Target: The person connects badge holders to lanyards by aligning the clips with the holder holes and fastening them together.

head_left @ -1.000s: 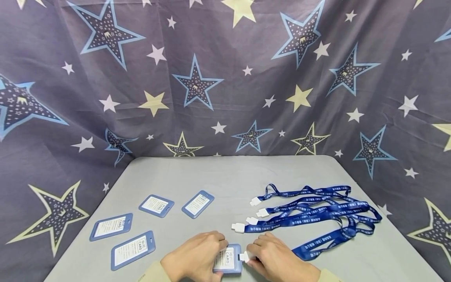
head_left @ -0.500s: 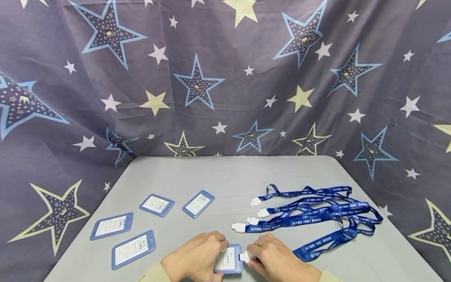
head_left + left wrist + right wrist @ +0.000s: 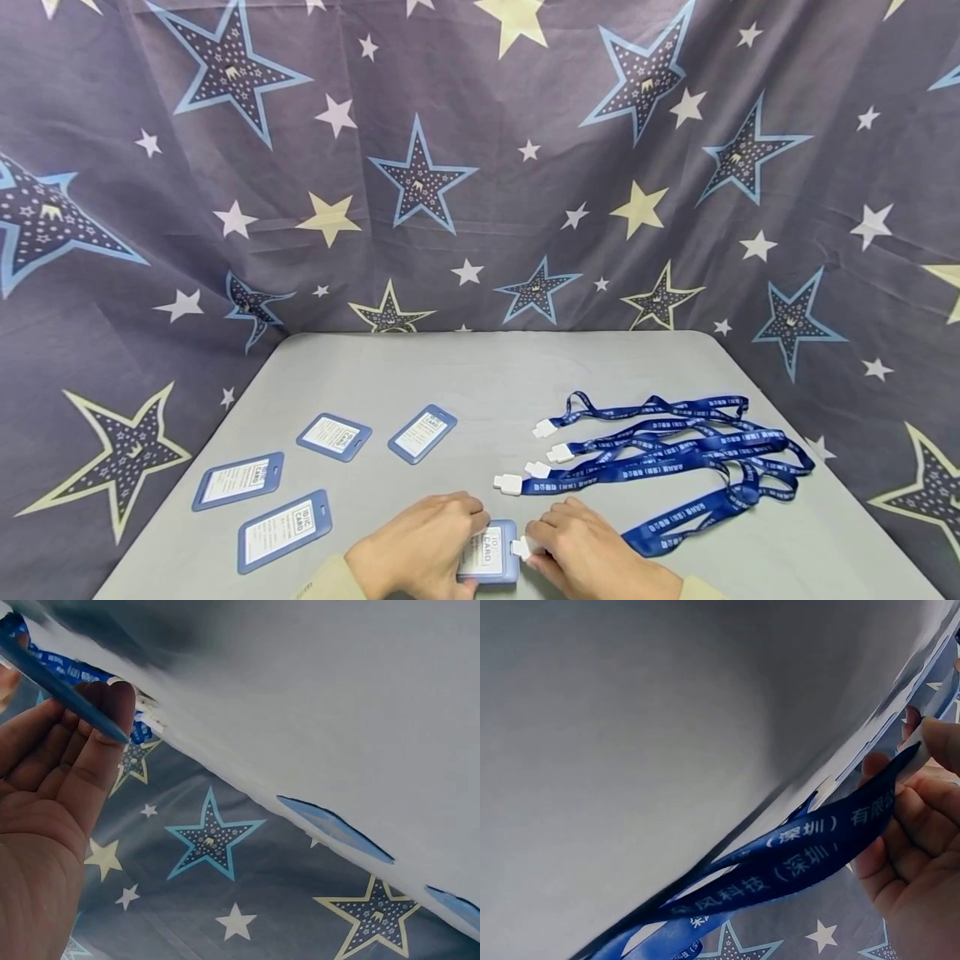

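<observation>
Two grips (image 3: 423, 542) (image 3: 592, 546); five badges (image 3: 491, 552); five lanyards (image 3: 637, 472)

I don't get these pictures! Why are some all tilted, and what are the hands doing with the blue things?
There's no robot, just a person's two bare hands. The wide picture comes from a camera worn on the head, looking forward and down. The tilted ones come from a camera on each wrist.

On the grey table lie four loose card holders, with dark blue lanyards over to the right. Behind hangs a starry cloth.

The left hand grips a fifth card holder. The right hand pinches a white clip on a lanyard, at that holder's edge. It's too small to see whether it's hooked in.
</observation>
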Available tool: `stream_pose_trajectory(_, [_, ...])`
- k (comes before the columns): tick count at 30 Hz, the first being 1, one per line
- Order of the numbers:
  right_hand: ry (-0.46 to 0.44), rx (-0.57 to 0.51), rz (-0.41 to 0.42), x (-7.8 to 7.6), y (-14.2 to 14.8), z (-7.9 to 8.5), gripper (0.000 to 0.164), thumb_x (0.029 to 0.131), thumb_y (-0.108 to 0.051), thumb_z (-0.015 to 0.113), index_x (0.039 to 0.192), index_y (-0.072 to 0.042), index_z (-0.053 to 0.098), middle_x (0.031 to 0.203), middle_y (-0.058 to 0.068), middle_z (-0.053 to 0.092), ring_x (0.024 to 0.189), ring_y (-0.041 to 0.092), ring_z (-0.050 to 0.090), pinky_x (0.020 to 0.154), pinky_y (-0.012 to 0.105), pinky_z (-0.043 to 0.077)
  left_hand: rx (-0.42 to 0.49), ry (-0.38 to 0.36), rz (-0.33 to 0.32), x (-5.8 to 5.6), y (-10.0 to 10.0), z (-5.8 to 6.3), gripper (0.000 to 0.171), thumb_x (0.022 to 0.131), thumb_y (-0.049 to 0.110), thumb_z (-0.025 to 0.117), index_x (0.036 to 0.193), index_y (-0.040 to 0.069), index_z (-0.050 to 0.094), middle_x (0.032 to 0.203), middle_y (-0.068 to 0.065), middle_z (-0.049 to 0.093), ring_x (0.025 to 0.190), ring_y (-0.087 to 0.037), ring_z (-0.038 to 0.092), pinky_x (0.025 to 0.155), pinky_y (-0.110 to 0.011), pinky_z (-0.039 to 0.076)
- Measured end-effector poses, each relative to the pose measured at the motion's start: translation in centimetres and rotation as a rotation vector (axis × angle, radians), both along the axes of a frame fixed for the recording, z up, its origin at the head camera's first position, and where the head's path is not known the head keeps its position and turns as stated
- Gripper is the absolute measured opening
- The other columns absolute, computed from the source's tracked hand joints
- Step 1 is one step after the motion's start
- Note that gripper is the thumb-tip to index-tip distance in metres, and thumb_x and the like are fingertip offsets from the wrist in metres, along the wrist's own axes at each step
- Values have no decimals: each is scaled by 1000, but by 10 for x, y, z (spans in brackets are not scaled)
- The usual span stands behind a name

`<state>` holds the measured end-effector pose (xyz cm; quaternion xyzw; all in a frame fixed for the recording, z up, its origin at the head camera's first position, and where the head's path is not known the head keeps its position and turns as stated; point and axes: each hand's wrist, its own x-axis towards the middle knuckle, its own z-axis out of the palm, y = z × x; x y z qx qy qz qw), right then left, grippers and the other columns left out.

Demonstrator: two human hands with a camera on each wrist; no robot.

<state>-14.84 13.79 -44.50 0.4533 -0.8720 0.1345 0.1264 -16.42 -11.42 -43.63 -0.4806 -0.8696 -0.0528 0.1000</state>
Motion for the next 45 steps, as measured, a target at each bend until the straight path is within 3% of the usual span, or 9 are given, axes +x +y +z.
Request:
stream_pose_trajectory(7, [30, -5, -7, 1, 0, -1, 11, 87, -31, 67, 90, -21, 64, 81, -16, 58, 73, -2, 46, 71, 23, 44, -9, 8, 7, 1, 1, 2, 43, 59, 48, 75, 87, 17, 62, 76, 16, 46, 66, 1, 40, 60, -17, 41])
stream_pose_trajectory(15, [107, -22, 4, 0, 0, -4, 14, 83, -29, 72, 83, -22, 60, 77, -16, 53, 70, 0, 42, 68, 19, 37, -7, 21, -2, 1, 2, 2, 44, 58, 48, 76, 87, 18, 62, 76, 16, 46, 66, 1, 40, 59, -16, 40])
stream_pose_trajectory(22, [47, -19, -16, 0, 1, -4, 11, 85, -30, 70, 85, -22, 62, 79, -17, 54, 72, -1, 43, 70, 21, 41, -5, 9, 8, -1, 2, 0, 42, 58, 48, 76, 85, 19, 61, 75, 16, 45, 65, 1, 39, 58, -16, 39])
stream_pose_trajectory(29, [92, -41, -32, -1, 0, -5, 14, 82, -27, 72, 80, -23, 60, 76, -16, 51, 71, 0, 44, 68, 21, 39, -5, -12, 51, -1, 1, -3, 44, 57, 49, 76, 87, 19, 62, 77, 17, 45, 67, 0, 40, 58, -16, 40])
stream_pose_trajectory(34, [93, -35, -47, -1, 0, -5, 12, 82, -29, 72, 86, -21, 64, 82, -14, 58, 76, 1, 50, 73, 24, 44, -1, 22, 45, -1, 0, -4, 46, 58, 50, 75, 89, 18, 63, 82, 15, 49, 71, 0, 43, 60, -17, 44])
stream_pose_trajectory(40, [56, -3, -79, 0, 2, -3, 29, 83, -41, 69, 101, -17, 69, 92, -9, 65, 86, 5, 57, 80, 29, 47, -10, 24, 63, -2, -2, -4, 52, 59, 51, 75, 95, 16, 65, 90, 10, 57, 77, -2, 49, 66, -20, 48])
stream_pose_trajectory(45, [-45, 42, -126, 1, 4, -1, 47, 85, -51, 63, 113, -13, 67, 102, -5, 66, 96, 11, 59, 90, 39, 47, -30, -4, 92, -2, -4, -3, 57, 60, 51, 74, 102, 14, 66, 98, 6, 62, 85, -5, 54, 74, -25, 51])
